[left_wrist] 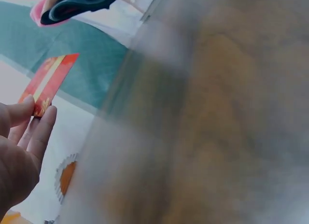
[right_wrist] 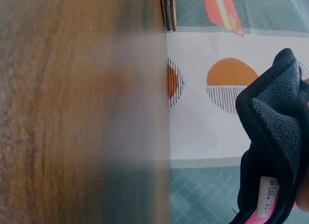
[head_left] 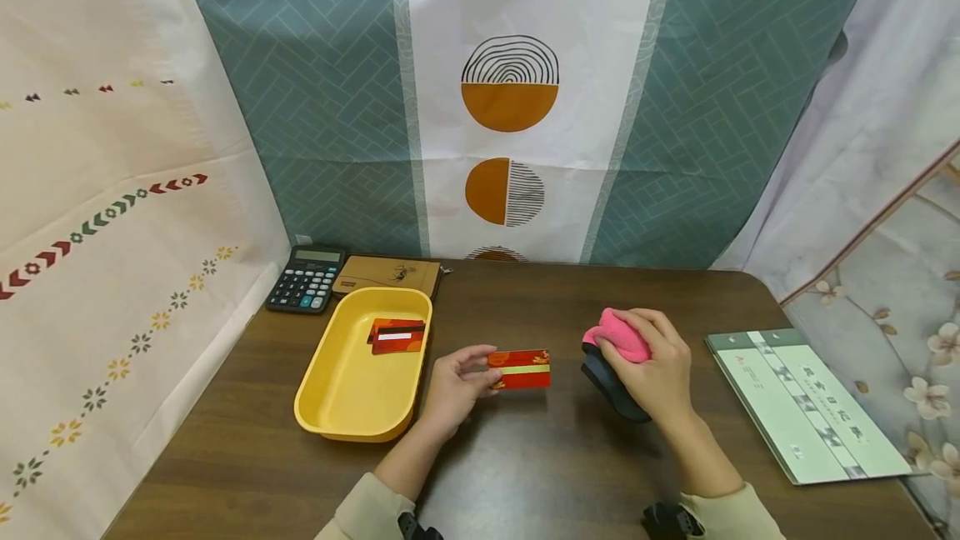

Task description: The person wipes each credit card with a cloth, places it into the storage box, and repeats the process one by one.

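Note:
Between thumb and fingers, my left hand (head_left: 456,390) pinches a red card (head_left: 521,368) with a pale yellow stripe, held above the table just right of a yellow tray (head_left: 315,394). The left wrist view shows the same card (left_wrist: 50,81) gripped by one end. My right hand (head_left: 663,365) grips a bunched cloth, pink (head_left: 628,335) on one side and dark grey (head_left: 611,382) on the other. In the right wrist view the folded cloth (right_wrist: 277,122) has a black edge and a white label. A gap separates cloth and card. Red cards (head_left: 397,340) lie inside the tray.
Behind the tray are a black calculator (head_left: 306,277) and a brown notebook (head_left: 386,275). A pale green book (head_left: 810,407) lies at the right edge of the brown table (head_left: 517,482). Patterned curtains (head_left: 330,107) stand around the back and sides.

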### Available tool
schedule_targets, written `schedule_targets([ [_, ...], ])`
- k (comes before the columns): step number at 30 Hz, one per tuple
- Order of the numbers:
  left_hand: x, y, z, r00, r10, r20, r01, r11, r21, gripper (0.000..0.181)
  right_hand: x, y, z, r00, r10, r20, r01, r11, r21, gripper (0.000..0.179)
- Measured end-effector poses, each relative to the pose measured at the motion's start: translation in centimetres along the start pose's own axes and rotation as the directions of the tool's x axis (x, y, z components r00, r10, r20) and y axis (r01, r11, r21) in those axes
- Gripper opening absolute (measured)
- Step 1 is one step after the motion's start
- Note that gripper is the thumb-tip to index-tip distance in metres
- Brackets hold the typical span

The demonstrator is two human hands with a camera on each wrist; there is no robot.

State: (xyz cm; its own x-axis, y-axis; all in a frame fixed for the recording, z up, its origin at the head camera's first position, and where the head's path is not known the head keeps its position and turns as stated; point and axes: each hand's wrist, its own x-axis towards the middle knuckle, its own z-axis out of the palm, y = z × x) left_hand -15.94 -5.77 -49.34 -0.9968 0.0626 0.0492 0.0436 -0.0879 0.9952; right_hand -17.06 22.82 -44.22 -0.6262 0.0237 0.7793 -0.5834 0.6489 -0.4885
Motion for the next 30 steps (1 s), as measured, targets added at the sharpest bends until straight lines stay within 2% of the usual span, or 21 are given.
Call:
schedule_targets([
  [7, 0.6, 2.1, 0.1, 1.000, -0.006, -0.005, 0.006, 0.998, -0.058, 0.040, 0.1, -0.3, 0.0, 1.000, 0.004, 0.026, -0.005, 1.000, 0.024, 0.044],
  [14, 1.1, 5.0, 0.4, 1.000, 0.009, 0.013, -0.008, 0.998, -0.055, 0.041, 0.9, -1.1, 0.4, 0.998, -0.054, 0.013, 0.054, 0.998, 0.039, 0.044],
  [19, 1.3, 6.6, 0.9, 0.999, 0.024, 0.037, -0.022, 0.998, -0.059, 0.042, 1.7, -2.3, 0.5, 0.997, -0.072, 0.039, 0.070, 0.997, 0.031, 0.046],
  [26, 0.9, 7.3, 1.7, 0.996, 0.016, 0.083, -0.009, 0.997, -0.075, 0.043, 1.7, -3.8, 1.0, 0.985, -0.146, 0.088, 0.148, 0.989, -0.011, 0.043],
  [30, 0.8, 7.1, 2.2, 0.992, 0.056, 0.117, -0.046, 0.996, -0.081, 0.041, 1.7, -4.2, 1.5, 0.983, -0.162, 0.086, 0.169, 0.983, -0.078, 0.044],
])
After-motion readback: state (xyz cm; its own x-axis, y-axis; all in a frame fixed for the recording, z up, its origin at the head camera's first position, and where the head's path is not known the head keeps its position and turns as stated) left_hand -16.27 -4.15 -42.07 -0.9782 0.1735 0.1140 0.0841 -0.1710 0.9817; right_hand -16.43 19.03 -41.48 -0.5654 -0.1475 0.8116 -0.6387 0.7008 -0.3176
